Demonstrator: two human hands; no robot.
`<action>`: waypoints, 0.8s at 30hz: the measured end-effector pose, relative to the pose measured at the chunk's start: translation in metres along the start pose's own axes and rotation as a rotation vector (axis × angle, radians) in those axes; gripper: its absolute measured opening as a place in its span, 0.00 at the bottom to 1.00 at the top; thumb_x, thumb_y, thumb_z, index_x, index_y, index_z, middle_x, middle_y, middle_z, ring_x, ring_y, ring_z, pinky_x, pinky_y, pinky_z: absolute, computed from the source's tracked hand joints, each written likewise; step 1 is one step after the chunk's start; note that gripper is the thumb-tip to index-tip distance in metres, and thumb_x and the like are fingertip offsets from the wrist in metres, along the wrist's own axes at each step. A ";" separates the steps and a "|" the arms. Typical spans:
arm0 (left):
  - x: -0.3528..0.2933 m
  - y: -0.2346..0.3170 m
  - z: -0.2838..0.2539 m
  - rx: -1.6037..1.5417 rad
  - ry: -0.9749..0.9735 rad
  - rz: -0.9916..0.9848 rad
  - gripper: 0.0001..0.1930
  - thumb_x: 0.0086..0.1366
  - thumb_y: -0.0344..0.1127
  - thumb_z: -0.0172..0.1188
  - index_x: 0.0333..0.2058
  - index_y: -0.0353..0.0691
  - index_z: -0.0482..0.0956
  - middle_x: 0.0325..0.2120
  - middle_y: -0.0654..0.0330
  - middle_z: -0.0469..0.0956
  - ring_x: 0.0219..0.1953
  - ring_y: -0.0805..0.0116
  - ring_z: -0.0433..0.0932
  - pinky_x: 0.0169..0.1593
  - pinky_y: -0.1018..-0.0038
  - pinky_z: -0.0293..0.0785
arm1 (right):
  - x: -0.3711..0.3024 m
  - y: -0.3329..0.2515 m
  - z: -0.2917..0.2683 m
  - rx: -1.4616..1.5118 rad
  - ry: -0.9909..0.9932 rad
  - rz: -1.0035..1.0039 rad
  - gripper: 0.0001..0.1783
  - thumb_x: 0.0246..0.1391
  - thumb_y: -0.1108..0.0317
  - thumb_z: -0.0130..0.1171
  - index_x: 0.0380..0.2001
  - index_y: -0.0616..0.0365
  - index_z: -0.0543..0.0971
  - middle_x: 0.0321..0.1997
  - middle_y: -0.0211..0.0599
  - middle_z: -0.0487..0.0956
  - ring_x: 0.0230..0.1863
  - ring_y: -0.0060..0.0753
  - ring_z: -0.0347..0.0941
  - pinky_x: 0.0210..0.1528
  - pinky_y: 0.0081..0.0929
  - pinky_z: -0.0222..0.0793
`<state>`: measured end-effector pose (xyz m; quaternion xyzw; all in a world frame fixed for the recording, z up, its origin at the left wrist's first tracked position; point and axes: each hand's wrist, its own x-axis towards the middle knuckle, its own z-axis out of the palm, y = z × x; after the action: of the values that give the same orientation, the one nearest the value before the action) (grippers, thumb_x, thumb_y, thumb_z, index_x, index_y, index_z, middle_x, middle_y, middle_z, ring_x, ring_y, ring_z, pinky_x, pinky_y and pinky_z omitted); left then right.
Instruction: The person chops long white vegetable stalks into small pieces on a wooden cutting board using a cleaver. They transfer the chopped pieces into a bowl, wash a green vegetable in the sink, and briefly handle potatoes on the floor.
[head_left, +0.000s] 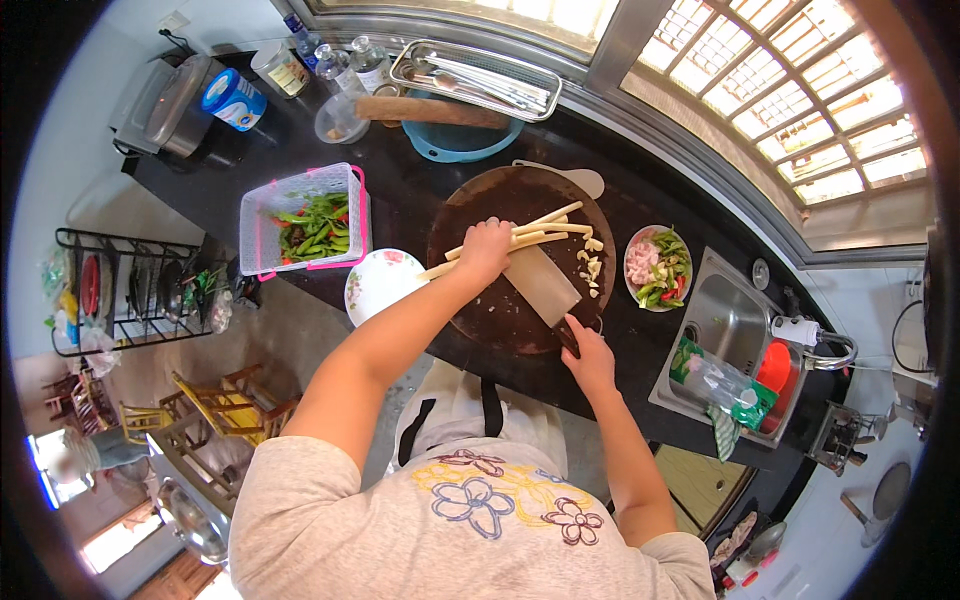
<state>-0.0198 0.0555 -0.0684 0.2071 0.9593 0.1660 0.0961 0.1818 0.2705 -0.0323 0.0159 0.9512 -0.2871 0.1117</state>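
Round chopping board [500,325], left grip [487,246] curled onto pale stalks [562,228], right grip [592,358] wrapped around cleaver handle [567,337]

- Stalks [548,230], centre: pale cream.
- Cleaver [543,283], centre: silver-grey blade, dark handle.
- Board [490,325], centre: dark brown.
- Bench [405,205]: black.
- Plate [380,287], left of centre: white, pink-and-green floral rim.
- Basket [258,230], left: translucent white, pink trim.
- Basin [465,148], top: blue.

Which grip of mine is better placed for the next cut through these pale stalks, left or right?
Probably the right grip: it holds the cleaver by its handle, close beside the pale stalks. The left grip is on the stalks, so it looks better suited to steadying them.
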 end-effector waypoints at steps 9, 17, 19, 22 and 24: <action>-0.015 0.010 -0.080 -0.658 0.333 -0.025 0.21 0.48 0.28 0.66 0.40 0.37 0.68 0.31 0.50 0.74 0.35 0.53 0.75 0.40 0.65 0.73 | -0.013 -0.004 -0.002 -0.070 0.170 0.012 0.39 0.45 0.68 0.68 0.62 0.53 0.66 0.50 0.43 0.69 0.49 0.49 0.68 0.51 0.40 0.68; -0.067 0.032 -0.054 -1.196 0.394 0.067 0.17 0.48 0.25 0.65 0.38 0.40 0.71 0.28 0.61 0.71 0.32 0.68 0.72 0.38 0.74 0.70 | 0.087 -0.141 -0.047 0.735 0.256 -0.282 0.38 0.44 0.68 0.71 0.59 0.61 0.67 0.61 0.41 0.68 0.62 0.39 0.64 0.65 0.36 0.57; -0.073 0.021 -0.024 -0.926 0.420 0.060 0.18 0.48 0.27 0.67 0.39 0.40 0.74 0.31 0.59 0.73 0.34 0.64 0.75 0.39 0.72 0.72 | 0.109 -0.151 -0.040 0.914 0.165 -0.306 0.33 0.44 0.70 0.72 0.54 0.62 0.71 0.50 0.36 0.76 0.51 0.30 0.72 0.54 0.29 0.67; -0.080 0.017 -0.002 -1.026 0.393 0.007 0.19 0.48 0.29 0.68 0.41 0.41 0.76 0.35 0.58 0.76 0.38 0.60 0.77 0.41 0.71 0.73 | 0.118 -0.149 -0.014 1.290 -0.072 -0.025 0.13 0.46 0.74 0.69 0.36 0.61 0.78 0.32 0.25 0.77 0.36 0.20 0.73 0.42 0.20 0.70; -0.074 0.014 -0.004 -0.865 0.501 0.091 0.19 0.49 0.30 0.68 0.42 0.42 0.77 0.36 0.58 0.77 0.39 0.60 0.77 0.43 0.72 0.73 | 0.121 -0.127 0.012 1.146 -0.075 -0.117 0.13 0.48 0.74 0.68 0.37 0.59 0.76 0.36 0.26 0.77 0.39 0.20 0.73 0.44 0.20 0.70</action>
<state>0.0504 0.0351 -0.0512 0.1437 0.7864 0.5970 -0.0676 0.0544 0.1539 -0.0002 0.0112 0.6385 -0.7626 0.1026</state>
